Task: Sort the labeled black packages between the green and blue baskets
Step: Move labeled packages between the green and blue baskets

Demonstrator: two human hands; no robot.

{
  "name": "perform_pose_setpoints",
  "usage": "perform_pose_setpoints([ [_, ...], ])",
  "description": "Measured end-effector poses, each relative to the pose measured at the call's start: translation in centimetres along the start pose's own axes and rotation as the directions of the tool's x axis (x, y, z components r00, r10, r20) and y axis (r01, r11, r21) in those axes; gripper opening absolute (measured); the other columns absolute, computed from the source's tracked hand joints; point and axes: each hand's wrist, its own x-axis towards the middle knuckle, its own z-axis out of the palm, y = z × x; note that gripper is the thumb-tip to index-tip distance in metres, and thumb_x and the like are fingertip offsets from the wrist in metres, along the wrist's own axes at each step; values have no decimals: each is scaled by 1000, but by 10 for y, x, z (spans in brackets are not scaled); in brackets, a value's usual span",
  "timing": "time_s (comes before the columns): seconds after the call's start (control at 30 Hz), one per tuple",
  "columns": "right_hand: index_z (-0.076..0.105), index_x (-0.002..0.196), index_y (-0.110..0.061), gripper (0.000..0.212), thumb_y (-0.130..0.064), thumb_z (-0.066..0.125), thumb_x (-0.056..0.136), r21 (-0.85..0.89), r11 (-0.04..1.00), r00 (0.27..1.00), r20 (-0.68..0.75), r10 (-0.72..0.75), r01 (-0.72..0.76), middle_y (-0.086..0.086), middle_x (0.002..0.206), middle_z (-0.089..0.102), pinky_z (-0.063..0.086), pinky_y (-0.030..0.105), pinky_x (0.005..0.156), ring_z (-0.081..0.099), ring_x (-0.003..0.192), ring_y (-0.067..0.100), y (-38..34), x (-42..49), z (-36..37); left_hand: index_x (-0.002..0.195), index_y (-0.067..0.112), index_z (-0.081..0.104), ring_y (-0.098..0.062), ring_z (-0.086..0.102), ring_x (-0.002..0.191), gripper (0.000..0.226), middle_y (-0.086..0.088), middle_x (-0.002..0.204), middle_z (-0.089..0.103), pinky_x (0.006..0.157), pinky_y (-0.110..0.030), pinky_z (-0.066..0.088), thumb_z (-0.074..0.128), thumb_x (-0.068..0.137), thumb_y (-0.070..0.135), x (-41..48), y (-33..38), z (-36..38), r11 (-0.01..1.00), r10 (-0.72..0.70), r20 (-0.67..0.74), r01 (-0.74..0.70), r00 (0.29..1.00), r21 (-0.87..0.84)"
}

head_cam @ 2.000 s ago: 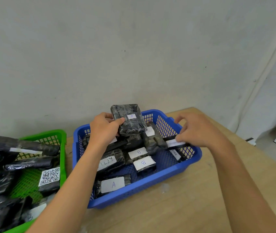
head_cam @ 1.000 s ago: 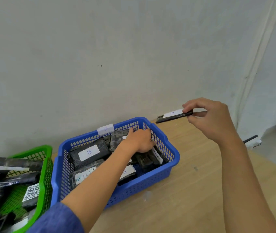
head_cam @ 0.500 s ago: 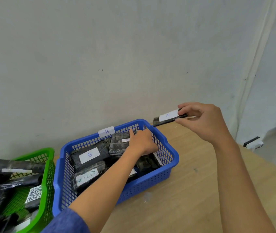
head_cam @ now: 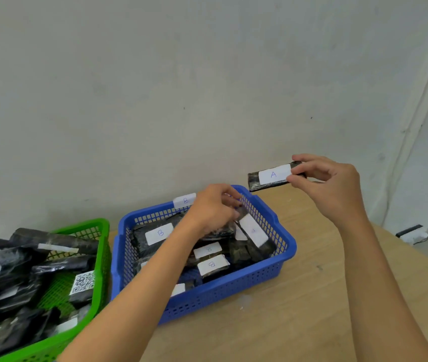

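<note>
Wooden surface point(head_cam: 312, 296) by a pale wall point(head_cam: 207, 87), right hand point(head_cam: 330, 189) raised, pinching the end of a package labelled A point(head_cam: 265, 177), left hand point(head_cam: 212, 212) lower, fingers curled round another black package point(head_cam: 220, 232) inside the blue basket point(head_cam: 233, 288) of B-labelled packages point(head_cam: 159, 233), green basket point(head_cam: 98, 304) to its left, heaped with packages point(head_cam: 11, 267).

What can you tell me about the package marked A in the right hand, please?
The package marked A is a slim, oblong parcel wrapped in glossy, crinkled black film, with a white label bearing a handwritten blue A turned towards the camera. It is held in the air, nearly level, clear of the blue basket and up past its far right corner. Only the right hand touches it: its fingers pinch the right end.
</note>
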Motion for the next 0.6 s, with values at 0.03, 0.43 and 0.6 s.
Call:
perform_pose_setpoints([
  [0.03,80,82,-22,19,-5,87,77,10,1000,1000,8,-12,12,-11,113,77,59,25,86,76,92,6,-2,0,4,111,15,70,-18,72,92,35,-3,103,76,79,-36,62,74,83,-5,-10,-5,-14,1000,3,-51,-4,999,-14],
  [0.43,77,95,-39,23,-31,85,74,137,980,931,317,-184,147,-11,114,73,57,16,86,72,102,12,-63,-58,110,106,5,74,-17,73,77,32,-11,93,71,70,-18,60,64,85,-17,-216,-130,-239,926,-187,-577,-53,795,-373],
  [0.6,79,89,-36,22,-27,87,70,231,968,872,448,-197,100,-8,110,70,59,19,85,71,105,14,-99,-110,184,105,5,75,-27,75,89,29,-13,105,74,76,-23,62,66,86,-15,-271,-178,-298,929,-256,-677,-17,690,-369],
])
